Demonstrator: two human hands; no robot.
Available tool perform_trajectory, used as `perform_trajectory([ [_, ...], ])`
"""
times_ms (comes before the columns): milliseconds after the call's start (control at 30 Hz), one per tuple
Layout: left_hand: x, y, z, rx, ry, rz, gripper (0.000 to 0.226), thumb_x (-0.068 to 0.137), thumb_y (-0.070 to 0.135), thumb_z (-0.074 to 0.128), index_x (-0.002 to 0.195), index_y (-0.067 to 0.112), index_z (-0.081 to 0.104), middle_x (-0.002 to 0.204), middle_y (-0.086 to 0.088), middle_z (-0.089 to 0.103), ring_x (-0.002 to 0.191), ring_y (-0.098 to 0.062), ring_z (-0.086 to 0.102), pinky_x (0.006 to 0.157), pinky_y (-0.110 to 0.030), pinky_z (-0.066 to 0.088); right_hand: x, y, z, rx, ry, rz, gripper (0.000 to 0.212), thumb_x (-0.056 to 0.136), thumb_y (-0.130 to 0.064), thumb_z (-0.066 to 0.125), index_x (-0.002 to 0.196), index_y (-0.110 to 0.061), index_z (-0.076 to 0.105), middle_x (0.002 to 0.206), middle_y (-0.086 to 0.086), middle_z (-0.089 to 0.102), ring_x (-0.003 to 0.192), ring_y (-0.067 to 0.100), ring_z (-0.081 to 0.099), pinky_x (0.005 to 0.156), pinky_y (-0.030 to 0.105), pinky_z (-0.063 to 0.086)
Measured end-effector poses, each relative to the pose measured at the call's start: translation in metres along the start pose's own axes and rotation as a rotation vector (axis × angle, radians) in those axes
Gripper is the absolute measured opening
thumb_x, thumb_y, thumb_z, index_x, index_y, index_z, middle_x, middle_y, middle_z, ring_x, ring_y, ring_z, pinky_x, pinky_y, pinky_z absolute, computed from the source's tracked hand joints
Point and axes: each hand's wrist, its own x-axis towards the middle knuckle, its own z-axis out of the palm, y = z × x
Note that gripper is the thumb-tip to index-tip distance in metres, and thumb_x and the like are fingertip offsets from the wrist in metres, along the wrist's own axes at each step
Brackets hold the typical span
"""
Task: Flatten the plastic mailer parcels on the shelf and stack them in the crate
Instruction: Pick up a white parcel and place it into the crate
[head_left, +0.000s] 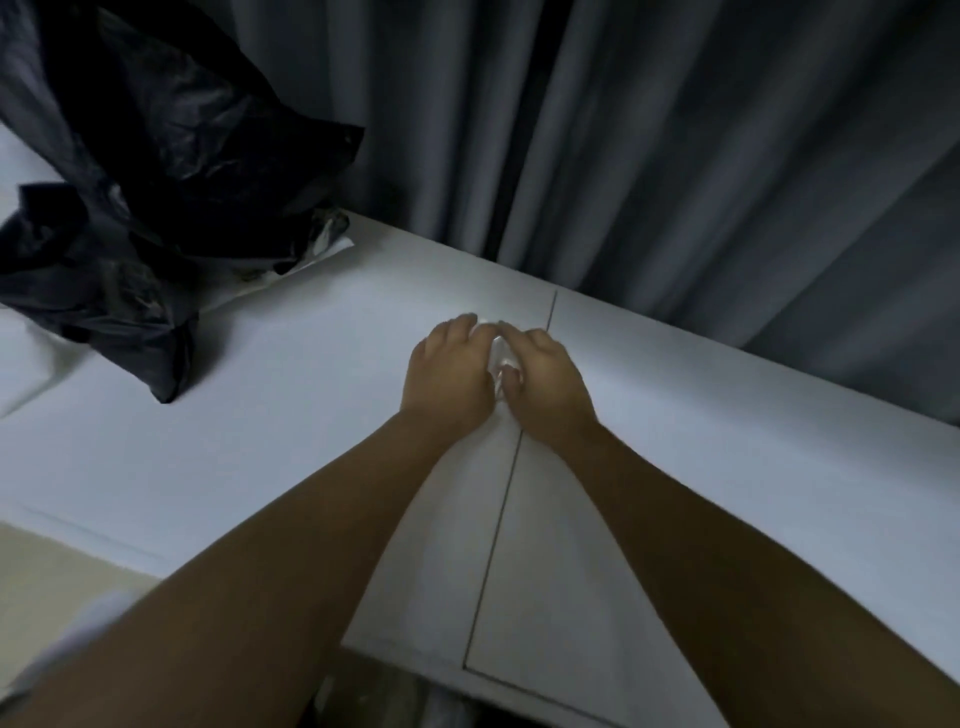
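**Mailer parcel pressed between two hands on the shelf top**

The mailer parcel (500, 364), a small white, glossy, crumpled bundle, lies at the centre of the frame on the white shelf (260, 415), just left of a dark seam that runs from the frame's lower middle toward the curtain (675, 156). Only a narrow strip of it shows, running roughly away from the camera; the rest is hidden. The left hand (449, 371) covers its left side and the right hand (545, 382) its right, both palm-down and touching it, so the parcel lies directly under and between the fingers, equally near each hand. The fingers curve down over the plastic; whether they pinch it or merely press cannot be told. Judged from this pose, flattening is under way and the coming move would spread the hands apart across the strip. A heap of black plastic bags (156, 182) sits at the upper left. No crate is in view.
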Motion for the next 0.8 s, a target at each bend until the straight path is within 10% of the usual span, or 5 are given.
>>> perform_trajectory([
  [367, -0.095, 0.085, -0.055, -0.365, -0.163, -0.017, 0.005, 0.101, 0.02, 0.038, 0.103, 0.016, 0.039, 0.097, -0.008, 0.056, 0.08, -0.023, 0.051, 0.064, -0.031, 0.037, -0.127, -0.026, -0.113, 0.319, 0.074, 0.291, 0.027, 0.09, -0.02, 0.061, 0.117, -0.02, 0.063, 0.11, -0.001, 0.066, 0.09, 0.013, 0.059, 0.078, 0.019, 0.046],
  [800, -0.161, 0.172, -0.07, -0.698, -0.216, -0.228, 0.023, 0.104, 0.028, 0.026, 0.117, 0.016, 0.039, 0.1, -0.009, 0.056, 0.082, -0.021, 0.055, 0.061, -0.029, 0.041, -0.261, -0.035, -0.174, 0.912, 0.068, 0.444, 0.029, 0.096, -0.03, 0.054, 0.123, -0.021, 0.055, 0.109, 0.003, 0.067, 0.093, 0.013, 0.066, 0.082, 0.028, 0.052],
])
